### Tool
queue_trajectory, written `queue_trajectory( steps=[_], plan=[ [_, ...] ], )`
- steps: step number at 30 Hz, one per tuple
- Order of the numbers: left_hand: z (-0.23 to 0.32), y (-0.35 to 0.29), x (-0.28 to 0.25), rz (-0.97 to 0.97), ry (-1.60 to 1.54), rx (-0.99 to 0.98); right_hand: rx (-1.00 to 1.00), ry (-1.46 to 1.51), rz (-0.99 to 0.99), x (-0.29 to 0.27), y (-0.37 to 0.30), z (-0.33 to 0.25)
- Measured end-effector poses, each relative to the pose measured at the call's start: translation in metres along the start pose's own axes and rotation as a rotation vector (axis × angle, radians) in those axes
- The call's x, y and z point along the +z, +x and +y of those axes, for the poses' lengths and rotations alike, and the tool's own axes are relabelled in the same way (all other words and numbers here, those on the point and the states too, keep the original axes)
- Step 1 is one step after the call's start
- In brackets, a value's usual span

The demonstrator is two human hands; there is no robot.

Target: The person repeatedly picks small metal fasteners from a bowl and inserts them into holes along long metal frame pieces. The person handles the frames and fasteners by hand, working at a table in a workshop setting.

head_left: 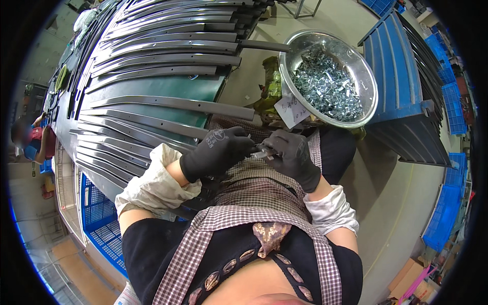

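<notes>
Both of my hands wear dark grey gloves and meet in front of my apron. My right hand point(291, 154) is closed around a few small shiny metal clips point(263, 152), which stick out between its fingers toward the left. Close against them, my left hand point(218, 152) has its fingers bent in a pinch. What it holds is mostly hidden by the glove. A long grey metal strip point(152, 121) runs from the table to just behind my left wrist. Beyond my right hand, a round metal basin point(373, 96) holds a heap of similar small clips.
Many dark strips point(168, 61) lie in rows on a green-topped table point(203, 89) at left. A white card point(292, 113) hangs at the basin's rim. A blue metal rack point(394, 66) stands right, a blue plastic crate point(96, 203) lower left. Another person point(38, 140) is far left.
</notes>
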State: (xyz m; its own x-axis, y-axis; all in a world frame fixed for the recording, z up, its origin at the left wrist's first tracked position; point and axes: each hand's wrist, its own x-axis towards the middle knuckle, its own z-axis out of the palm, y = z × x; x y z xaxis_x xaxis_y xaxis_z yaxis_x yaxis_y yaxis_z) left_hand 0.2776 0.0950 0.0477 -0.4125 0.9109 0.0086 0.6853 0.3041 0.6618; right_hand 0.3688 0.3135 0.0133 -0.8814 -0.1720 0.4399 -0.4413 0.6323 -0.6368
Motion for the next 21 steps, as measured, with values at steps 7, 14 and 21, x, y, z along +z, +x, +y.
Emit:
queue_trajectory(
  steps=[7, 14, 21],
  plan=[
    [-0.013, 0.000, 0.001, -0.104, 0.084, 0.191, 0.226, 0.295, -0.205, 0.000, -0.001, 0.011],
    [-0.012, 0.006, -0.004, -0.106, 0.137, 0.191, 0.194, 0.254, -0.329, 0.000, 0.000, 0.018],
    [-0.040, 0.012, -0.008, 0.109, 0.082, 0.169, 0.206, 0.096, -0.221, 0.005, 0.005, 0.020]
  ],
)
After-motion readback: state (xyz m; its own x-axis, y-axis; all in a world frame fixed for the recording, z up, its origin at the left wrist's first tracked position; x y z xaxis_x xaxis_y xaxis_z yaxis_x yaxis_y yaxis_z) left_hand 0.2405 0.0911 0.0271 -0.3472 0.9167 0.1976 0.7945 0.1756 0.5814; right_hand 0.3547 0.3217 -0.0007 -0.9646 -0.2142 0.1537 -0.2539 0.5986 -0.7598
